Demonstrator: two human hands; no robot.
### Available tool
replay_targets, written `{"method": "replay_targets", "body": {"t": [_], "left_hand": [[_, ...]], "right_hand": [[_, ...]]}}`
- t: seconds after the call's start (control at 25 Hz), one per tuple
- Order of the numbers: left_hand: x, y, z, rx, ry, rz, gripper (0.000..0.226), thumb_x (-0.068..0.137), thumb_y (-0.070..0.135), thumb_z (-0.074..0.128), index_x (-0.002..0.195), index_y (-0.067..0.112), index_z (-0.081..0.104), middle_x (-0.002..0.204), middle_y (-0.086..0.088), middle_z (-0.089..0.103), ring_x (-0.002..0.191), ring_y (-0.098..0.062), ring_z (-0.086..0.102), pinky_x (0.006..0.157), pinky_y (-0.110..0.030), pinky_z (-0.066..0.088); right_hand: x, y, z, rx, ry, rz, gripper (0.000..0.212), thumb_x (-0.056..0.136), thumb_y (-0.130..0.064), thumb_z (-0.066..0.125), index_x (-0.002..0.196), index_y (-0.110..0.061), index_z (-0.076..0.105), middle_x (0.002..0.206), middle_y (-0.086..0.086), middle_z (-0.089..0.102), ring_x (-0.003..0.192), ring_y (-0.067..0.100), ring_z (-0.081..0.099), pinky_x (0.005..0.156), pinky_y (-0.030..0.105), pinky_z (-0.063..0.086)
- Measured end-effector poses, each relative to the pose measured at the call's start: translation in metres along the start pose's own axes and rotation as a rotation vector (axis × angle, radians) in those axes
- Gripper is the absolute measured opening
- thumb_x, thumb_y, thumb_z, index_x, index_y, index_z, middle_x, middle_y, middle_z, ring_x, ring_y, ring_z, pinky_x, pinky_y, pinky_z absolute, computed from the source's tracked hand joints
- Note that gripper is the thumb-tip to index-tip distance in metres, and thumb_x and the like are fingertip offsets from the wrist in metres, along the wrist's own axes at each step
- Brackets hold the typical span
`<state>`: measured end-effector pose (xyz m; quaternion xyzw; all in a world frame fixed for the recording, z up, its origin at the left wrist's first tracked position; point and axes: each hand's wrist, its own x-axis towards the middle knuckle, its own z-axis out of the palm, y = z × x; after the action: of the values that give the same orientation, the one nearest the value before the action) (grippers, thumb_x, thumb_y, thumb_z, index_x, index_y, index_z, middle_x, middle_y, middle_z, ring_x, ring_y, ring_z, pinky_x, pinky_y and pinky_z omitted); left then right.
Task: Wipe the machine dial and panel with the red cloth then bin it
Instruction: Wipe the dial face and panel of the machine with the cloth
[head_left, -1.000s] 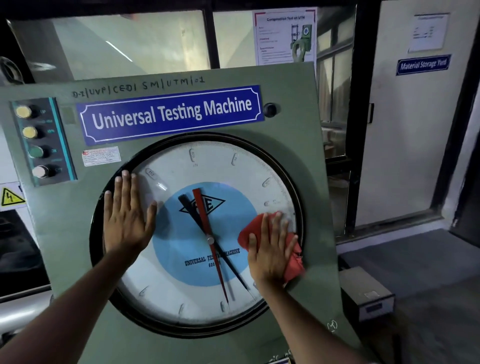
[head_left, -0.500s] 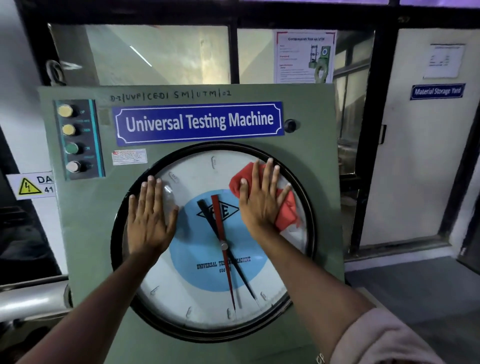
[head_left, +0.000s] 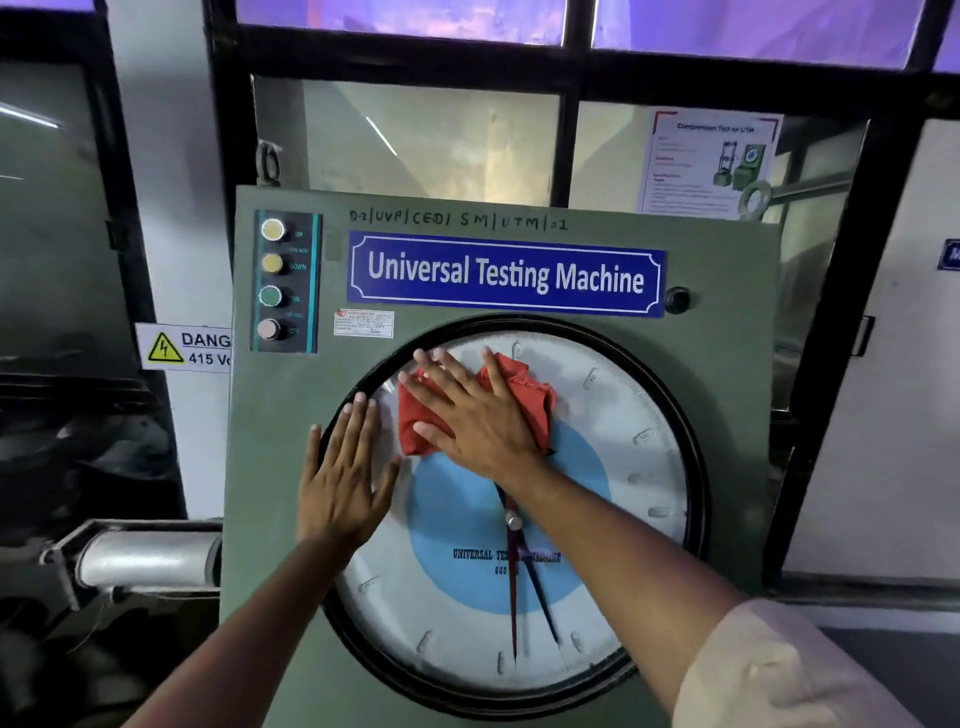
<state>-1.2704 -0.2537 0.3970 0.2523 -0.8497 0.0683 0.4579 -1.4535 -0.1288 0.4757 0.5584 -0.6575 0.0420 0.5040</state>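
1. The right hand (head_left: 483, 421) lay flat on the red cloth (head_left: 524, 400), fingers spread, pressing it against the upper left of the dial (head_left: 597, 467); its grip was no pinch but an open palm holding the cloth to the glass, probably to cover more of the face at once.
2. The left hand (head_left: 345, 483) rested open and empty on the dial's left edge, over the black rim (head_left: 691, 441), likely as a brace while the person leaned in.
3. The green panel (head_left: 291, 415), with its button strip (head_left: 285, 280) and the blue nameplate (head_left: 506, 274), looked not yet reached by the cloth.
4. No bin was in view, so binning appeared some way off.
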Motion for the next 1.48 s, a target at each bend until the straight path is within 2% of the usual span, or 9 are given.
{"method": "replay_targets", "body": {"t": [0.08, 0.24, 0.44, 0.64, 0.84, 0.96, 1.04, 1.24, 1.48], "left_hand": [[0.007, 0.001, -0.001, 0.001, -0.011, 0.023, 0.079, 0.103, 0.055, 0.034, 0.17, 0.015, 0.019, 0.178, -0.001, 0.016, 0.163, -0.02, 0.021, 0.133, -0.051, 0.015], [0.039, 0.011, -0.006, -0.015, -0.022, 0.068, 0.081, 0.105, 0.056, 0.035, 0.171, 0.018, 0.008, 0.179, 0.0, 0.005, 0.166, -0.018, 0.007, 0.135, -0.047, 0.008], [0.073, 0.015, -0.011, -0.079, -0.037, 0.018, 0.084, 0.106, 0.058, 0.034, 0.171, 0.021, -0.005, 0.179, 0.003, -0.006, 0.166, -0.014, -0.007, 0.135, -0.043, 0.001], [0.071, 0.008, -0.015, -0.101, -0.065, 0.034, 0.084, 0.106, 0.057, 0.037, 0.17, 0.023, -0.005, 0.179, 0.004, -0.005, 0.166, -0.015, -0.006, 0.135, -0.042, 0.002], [0.07, -0.005, -0.03, -0.097, -0.131, 0.027, 0.085, 0.103, 0.062, 0.029, 0.17, 0.02, -0.001, 0.178, 0.003, -0.006, 0.166, -0.017, -0.005, 0.135, -0.045, 0.004], [0.081, -0.012, -0.049, -0.06, -0.136, 0.036, 0.087, 0.1, 0.066, 0.02, 0.171, 0.019, -0.001, 0.178, 0.001, -0.007, 0.166, -0.017, -0.005, 0.135, -0.046, 0.003], [0.092, -0.011, -0.066, -0.053, -0.122, 0.04, 0.086, 0.101, 0.066, 0.019, 0.171, 0.019, 0.0, 0.179, 0.001, -0.007, 0.166, -0.017, -0.006, 0.135, -0.046, 0.002], [0.112, -0.009, -0.119, 0.004, -0.094, 0.081, 0.083, 0.104, 0.062, 0.022, 0.171, 0.021, -0.003, 0.179, 0.0, -0.01, 0.165, -0.018, -0.009, 0.135, -0.045, -0.001], [0.073, -0.047, -0.213, 0.152, -0.086, -0.01, 0.083, 0.103, 0.064, 0.024, 0.171, 0.021, 0.004, 0.179, 0.002, 0.0, 0.165, -0.016, -0.001, 0.135, -0.044, 0.001]], "right_hand": [[0.0, 0.032, -0.007, -0.074, 0.02, 0.082, 0.072, 0.107, -0.068, 0.024, 0.171, -0.04, 0.007, 0.18, -0.001, -0.006, 0.167, 0.021, 0.002, 0.13, 0.067, -0.001], [-0.032, 0.105, -0.028, -0.127, 0.039, 0.582, 0.072, 0.105, -0.072, 0.012, 0.17, -0.043, 0.001, 0.18, 0.001, -0.009, 0.167, 0.027, 0.003, 0.126, 0.075, 0.001], [-0.023, 0.102, -0.031, -0.005, 0.058, 0.82, 0.066, 0.108, -0.066, 0.018, 0.169, -0.045, 0.009, 0.181, -0.004, 0.006, 0.167, 0.025, 0.007, 0.12, 0.081, 0.013], [0.037, 0.064, -0.025, -0.042, 0.03, 0.428, 0.064, 0.109, -0.067, 0.019, 0.169, -0.045, 0.011, 0.18, -0.008, 0.012, 0.167, 0.023, 0.009, 0.121, 0.082, 0.007], [0.05, 0.055, -0.031, -0.018, 0.024, 0.355, 0.065, 0.108, -0.062, 0.019, 0.158, -0.033, 0.048, 0.169, -0.005, 0.043, 0.159, 0.024, 0.037, 0.119, 0.075, 0.024], [0.052, 0.07, -0.05, 0.098, 0.134, 0.522, 0.059, 0.108, -0.057, 0.028, 0.133, -0.02, 0.068, 0.123, 0.007, 0.078, 0.115, 0.03, 0.073, 0.099, 0.055, 0.046], [0.059, 0.079, -0.068, 0.173, 0.229, 0.617, 0.05, 0.11, -0.053, 0.038, 0.123, -0.016, 0.069, 0.096, 0.008, 0.08, 0.087, 0.032, 0.075, 0.084, 0.048, 0.051], [0.082, 0.087, -0.117, 0.264, 0.213, 0.569, 0.05, 0.112, -0.05, 0.04, 0.144, -0.017, 0.059, 0.114, 0.011, 0.078, 0.098, 0.037, 0.073, 0.091, 0.052, 0.054], [0.116, 0.018, -0.148, 0.362, 0.072, 0.408, 0.056, 0.112, -0.056, 0.032, 0.145, -0.016, 0.053, 0.116, 0.016, 0.075, 0.099, 0.041, 0.074, 0.075, 0.043, 0.051]]}}
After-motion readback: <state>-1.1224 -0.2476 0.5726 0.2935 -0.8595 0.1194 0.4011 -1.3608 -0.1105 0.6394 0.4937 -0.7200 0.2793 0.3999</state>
